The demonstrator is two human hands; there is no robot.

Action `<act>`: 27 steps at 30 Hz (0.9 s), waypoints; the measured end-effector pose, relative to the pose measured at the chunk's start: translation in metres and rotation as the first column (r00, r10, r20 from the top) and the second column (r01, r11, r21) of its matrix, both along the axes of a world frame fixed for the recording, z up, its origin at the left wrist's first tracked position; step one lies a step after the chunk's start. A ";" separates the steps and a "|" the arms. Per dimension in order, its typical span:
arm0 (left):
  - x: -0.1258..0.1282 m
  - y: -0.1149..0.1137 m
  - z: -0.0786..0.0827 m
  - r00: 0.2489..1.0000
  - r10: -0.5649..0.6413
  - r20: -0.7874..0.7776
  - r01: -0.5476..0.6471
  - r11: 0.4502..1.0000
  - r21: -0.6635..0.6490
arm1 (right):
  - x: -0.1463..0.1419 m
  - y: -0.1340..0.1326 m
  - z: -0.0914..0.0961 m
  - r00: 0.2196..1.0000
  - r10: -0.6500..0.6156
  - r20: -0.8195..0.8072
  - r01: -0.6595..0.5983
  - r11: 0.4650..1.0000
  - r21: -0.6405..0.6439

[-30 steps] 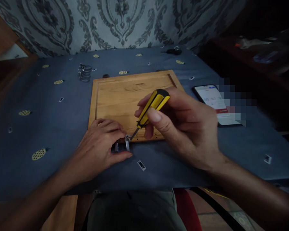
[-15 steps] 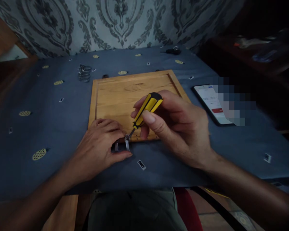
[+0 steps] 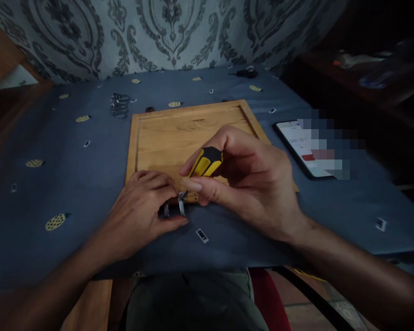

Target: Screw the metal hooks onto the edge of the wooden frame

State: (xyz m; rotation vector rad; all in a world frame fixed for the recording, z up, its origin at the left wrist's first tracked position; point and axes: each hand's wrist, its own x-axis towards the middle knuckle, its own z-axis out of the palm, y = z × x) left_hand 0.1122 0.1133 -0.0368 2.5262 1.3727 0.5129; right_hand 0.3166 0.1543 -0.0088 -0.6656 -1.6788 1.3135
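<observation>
Tablecloth (image 3: pixel 14 220): dark blue with yellow pineapples and small printed tags, spread under everything else on the table.
Metal parts (image 3: pixel 120 105): a small heap on the cloth, beyond the far left corner of the wooden board (image 3: pixel 169 133).
Left hand (image 3: pixel 141 202): half closed, fingers bent together over the near left part of the board, thumb held apart lower down; a metal fitting (image 3: pixel 181 207) sits between them, though how firmly it is gripped I cannot tell.
Fitting: at the board's near edge, its shiny prongs jutting toward the person.
Board: flat on the cloth in the middle, a groove running inside its rim, partly hidden by both hands.
Screwdriver (image 3: pixel 205 164): yellow and black handle, tilted, shaft slanting down and left to the fitting; whether the tip is seated is too small to tell.
Right hand (image 3: pixel 250 188): closed around the screwdriver handle, thumb along the near side, above the board's near edge.
Phone (image 3: pixel 291 142): lit, lying right of the board, its right part blurred into blocks.
</observation>
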 end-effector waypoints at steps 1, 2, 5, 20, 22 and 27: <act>0.000 0.000 0.000 1.000 0.000 0.005 0.000 1.000 -0.006 | 0.000 0.001 0.000 1.000 0.020 -0.020 -0.020 1.000 -0.012; 0.000 0.000 0.000 1.000 0.000 0.010 0.000 1.000 -0.010 | 0.000 0.001 0.001 0.999 0.036 -0.026 -0.037 0.999 -0.021; 0.000 0.000 0.001 1.000 0.004 0.001 -0.004 1.000 -0.026 | 0.001 0.003 0.002 0.999 0.048 0.016 -0.048 0.999 -0.011; -0.002 0.000 -0.001 1.000 -0.013 -0.017 0.014 0.999 0.040 | 0.002 0.004 -0.001 0.999 -0.038 0.034 0.037 0.998 0.041; -0.002 0.000 0.000 0.999 -0.012 -0.029 0.013 1.000 0.008 | 0.003 0.002 0.001 0.993 -0.119 0.022 0.118 0.991 0.059; -0.002 0.000 0.000 1.000 -0.011 -0.017 0.011 1.000 -0.006 | 0.003 0.002 0.004 0.977 -0.203 -0.065 0.209 0.974 0.087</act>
